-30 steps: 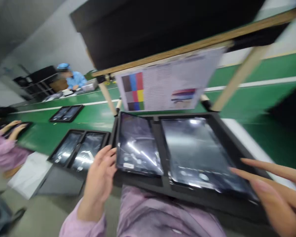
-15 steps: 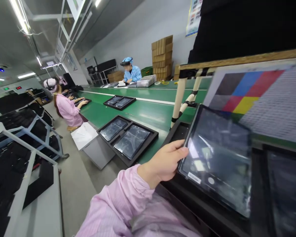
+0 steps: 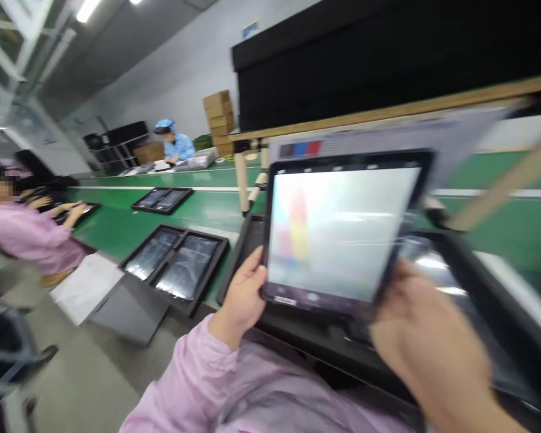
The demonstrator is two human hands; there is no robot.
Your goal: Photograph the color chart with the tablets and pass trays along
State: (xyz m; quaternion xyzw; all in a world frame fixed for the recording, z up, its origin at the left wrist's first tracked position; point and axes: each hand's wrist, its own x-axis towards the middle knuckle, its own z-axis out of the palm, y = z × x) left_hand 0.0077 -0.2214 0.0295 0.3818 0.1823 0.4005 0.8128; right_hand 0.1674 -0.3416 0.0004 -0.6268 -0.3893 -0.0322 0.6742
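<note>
A black-framed tablet is held up in front of me, its screen lit and showing a pale picture with a blurred patch of colour at the left. My left hand pinches its lower left edge between thumb and fingers. At the lower right edge is my right hand, smeared by motion, its fingers partly behind the tablet and closed on that side. Below the tablet lies a black foam tray; on the right a film-covered tablet rests in it.
Another black tray with two film-covered tablets sits left on the green conveyor table, and a similar tray lies farther back. A grey box stands beside the table. Two co-workers sit beyond. A wooden-edged shelf spans above.
The tablet's screen, dark before, is now lit. My right hand has come into view at its right edge. The view has swung right.
</note>
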